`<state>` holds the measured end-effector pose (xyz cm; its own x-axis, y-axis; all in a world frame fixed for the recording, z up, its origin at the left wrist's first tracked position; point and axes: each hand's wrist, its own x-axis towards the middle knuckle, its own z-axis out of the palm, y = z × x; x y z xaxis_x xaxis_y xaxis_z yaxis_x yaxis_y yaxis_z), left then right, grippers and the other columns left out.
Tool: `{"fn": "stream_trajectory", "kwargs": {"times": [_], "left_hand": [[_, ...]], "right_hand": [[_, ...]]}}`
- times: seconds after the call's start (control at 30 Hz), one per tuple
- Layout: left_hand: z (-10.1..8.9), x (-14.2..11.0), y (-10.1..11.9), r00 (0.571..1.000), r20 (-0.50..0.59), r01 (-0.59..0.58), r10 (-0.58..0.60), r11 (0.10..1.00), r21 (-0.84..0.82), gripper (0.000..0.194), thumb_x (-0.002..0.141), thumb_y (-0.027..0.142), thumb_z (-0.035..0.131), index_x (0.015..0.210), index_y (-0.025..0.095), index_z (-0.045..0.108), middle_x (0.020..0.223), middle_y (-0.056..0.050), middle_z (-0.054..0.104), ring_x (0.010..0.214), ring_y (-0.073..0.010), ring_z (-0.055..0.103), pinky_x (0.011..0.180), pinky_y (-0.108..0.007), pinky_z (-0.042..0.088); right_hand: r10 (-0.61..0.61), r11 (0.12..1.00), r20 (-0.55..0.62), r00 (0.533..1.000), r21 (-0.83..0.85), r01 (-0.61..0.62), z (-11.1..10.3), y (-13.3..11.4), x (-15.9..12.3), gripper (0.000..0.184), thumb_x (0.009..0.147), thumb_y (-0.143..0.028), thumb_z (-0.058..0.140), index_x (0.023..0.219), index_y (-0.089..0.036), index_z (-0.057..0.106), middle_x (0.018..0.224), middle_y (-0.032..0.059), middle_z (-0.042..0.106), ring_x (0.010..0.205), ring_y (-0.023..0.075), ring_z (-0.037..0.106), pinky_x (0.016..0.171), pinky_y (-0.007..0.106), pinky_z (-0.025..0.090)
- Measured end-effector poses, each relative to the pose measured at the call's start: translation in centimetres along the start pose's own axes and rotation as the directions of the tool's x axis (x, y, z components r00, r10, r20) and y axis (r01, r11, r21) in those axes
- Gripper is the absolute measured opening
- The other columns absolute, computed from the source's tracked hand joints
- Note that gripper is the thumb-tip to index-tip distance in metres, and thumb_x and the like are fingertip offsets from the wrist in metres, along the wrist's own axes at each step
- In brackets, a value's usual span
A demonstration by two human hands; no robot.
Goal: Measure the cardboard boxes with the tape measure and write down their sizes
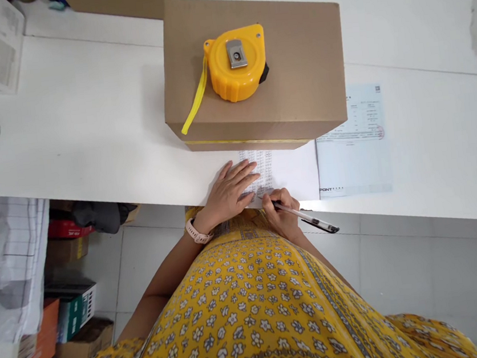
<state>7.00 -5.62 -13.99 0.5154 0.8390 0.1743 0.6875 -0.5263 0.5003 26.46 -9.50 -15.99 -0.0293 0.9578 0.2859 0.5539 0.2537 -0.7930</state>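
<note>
1. The right hand [282,211] is closed on a gel pen [314,221], thumb and fingers pinched around its lower barrel; the capped end slants out to the right of the grip.
2. The pen's tip points left, over the handwritten sheet [294,175] near its close edge; whether it touches the paper is too small to tell.
3. Just left of that grip, the left hand [233,188] lies palm down on the sheet, fingers slightly spread and clamped on nothing. A pale wristwatch [198,233] circles its wrist.
4. Beyond both hands, a brown cardboard box [303,68] stands on the white table [87,133], hiding the sheet's far part.
5. On the box lies a yellow tape measure [233,79], its strap [195,104] trailing toward the left.
6. Right of the pen grip, a printed page [353,163] marked "PONY" lies beside the sheet, partly behind the box.
</note>
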Motion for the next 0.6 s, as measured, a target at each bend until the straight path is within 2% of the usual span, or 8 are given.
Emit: {"fn": "stream_trajectory", "kwargs": {"times": [0.23,0.43,0.6], "left_hand": [[0.1,0.0,-0.1,1.000,-0.008,-0.003,0.003,1.000,0.003,0.039,0.107,0.041,0.043,0.142,0.025,0.048,0.161,-0.006,0.046,0.154,-0.0209,0.035,0.128,-0.051,0.024],[0.2,0.0,-0.1,1.000,-0.010,-0.004,0.004,1.000,0.000,0.041,0.107,0.043,0.041,0.142,0.023,0.049,0.161,-0.007,0.046,0.154,-0.0213,0.034,0.128,-0.052,0.025],[0.2,0.0,-0.1,1.000,-0.012,-0.006,0.005,1.000,-0.004,0.041,0.107,0.043,0.042,0.143,0.024,0.048,0.161,-0.007,0.046,0.154,-0.0208,0.034,0.128,-0.052,0.024]], "right_hand": [[0.033,0.999,-0.006,0.999,-0.001,-0.033,0.0,-0.2,0.1,0.025,0.092,-0.027,0.063,0.074,-0.024,0.045,0.062,-0.0067,0.052,0.052,0.0097,0.045,0.054,0.026,0.037],[0.110,0.993,-0.035,0.993,0.042,-0.109,-0.5,-1.1,0.6,0.027,0.092,-0.027,0.062,0.073,-0.024,0.044,0.059,-0.0073,0.052,0.049,0.0092,0.045,0.052,0.024,0.038],[0.087,0.996,-0.031,0.996,0.018,-0.087,-0.6,-1.0,0.7,0.028,0.092,-0.027,0.063,0.072,-0.024,0.044,0.058,-0.0076,0.050,0.048,0.0088,0.043,0.051,0.024,0.036]]}}
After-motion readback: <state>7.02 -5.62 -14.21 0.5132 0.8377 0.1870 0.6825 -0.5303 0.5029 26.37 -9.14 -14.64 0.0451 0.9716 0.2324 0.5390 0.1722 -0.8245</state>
